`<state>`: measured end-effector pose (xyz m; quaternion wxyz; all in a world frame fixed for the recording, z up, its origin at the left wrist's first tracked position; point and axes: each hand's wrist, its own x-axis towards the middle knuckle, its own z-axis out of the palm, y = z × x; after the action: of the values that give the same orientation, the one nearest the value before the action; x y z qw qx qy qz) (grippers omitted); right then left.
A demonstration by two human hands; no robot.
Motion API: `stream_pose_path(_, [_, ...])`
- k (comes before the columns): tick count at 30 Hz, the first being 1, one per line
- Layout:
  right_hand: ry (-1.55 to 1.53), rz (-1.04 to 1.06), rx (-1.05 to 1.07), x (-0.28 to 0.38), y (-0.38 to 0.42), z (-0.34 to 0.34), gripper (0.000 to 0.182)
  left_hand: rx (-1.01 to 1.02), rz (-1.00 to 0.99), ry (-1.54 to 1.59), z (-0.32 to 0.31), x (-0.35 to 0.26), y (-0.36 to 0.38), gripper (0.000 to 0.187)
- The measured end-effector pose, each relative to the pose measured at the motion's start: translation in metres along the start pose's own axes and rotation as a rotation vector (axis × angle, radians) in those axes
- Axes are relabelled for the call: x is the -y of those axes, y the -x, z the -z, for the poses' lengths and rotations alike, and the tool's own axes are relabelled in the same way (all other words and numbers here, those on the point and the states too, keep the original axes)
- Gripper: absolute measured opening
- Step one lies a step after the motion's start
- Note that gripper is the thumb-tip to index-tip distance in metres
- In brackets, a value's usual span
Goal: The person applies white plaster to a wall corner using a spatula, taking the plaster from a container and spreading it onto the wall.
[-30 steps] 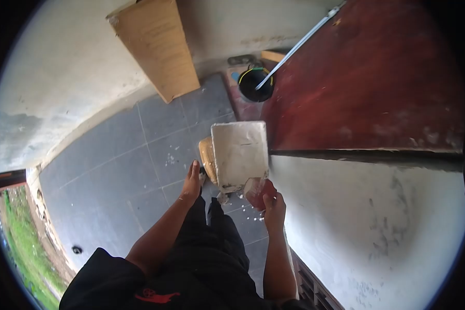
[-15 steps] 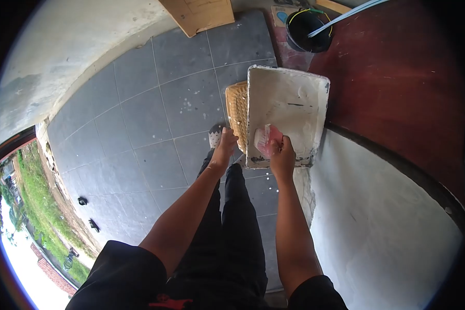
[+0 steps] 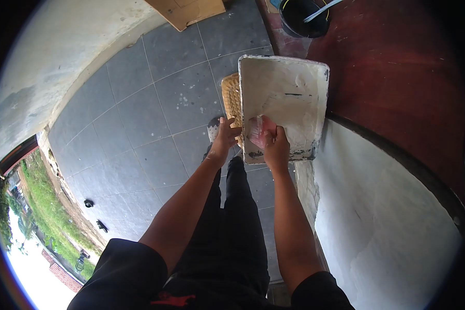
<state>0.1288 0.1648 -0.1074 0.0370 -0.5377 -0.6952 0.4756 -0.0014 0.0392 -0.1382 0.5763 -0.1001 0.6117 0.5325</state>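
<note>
Head: two hands (image 3: 225, 138) (image 3: 277, 149), one tray (image 3: 292, 111)

The person's left forearm (image 3: 185, 205) and right forearm (image 3: 293, 225) extend forward and down. The left hand (image 3: 225, 138) is relaxed, fingers parted; the right hand (image 3: 277, 149) grips, fingers curled.
</note>
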Motion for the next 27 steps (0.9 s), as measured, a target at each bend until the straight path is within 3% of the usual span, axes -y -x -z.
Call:
stream_pose_path(14, [-0.170, 0.084, 0.035, -0.017, -0.008, 0.002, 0.023, -0.003, 0.007, -0.073, 0.001, -0.004, -0.001, 0.100])
stream_pose_path(17, [-0.192, 0.045, 0.164, -0.025, -0.018, 0.012, 0.025, 0.016, 0.016, -0.087, 0.001, -0.009, 0.001, 0.100])
stream_pose_path(19, [-0.412, -0.190, 0.306, -0.028, -0.023, 0.019, 0.030, 0.020, 0.023, -0.099, 0.002, -0.012, 0.003, 0.100])
stream_pose_path(27, [-0.791, -0.318, 0.319, -0.037, -0.012, 0.040, 0.029, 0.048, 0.043, -0.125, 0.009, -0.018, 0.007, 0.109])
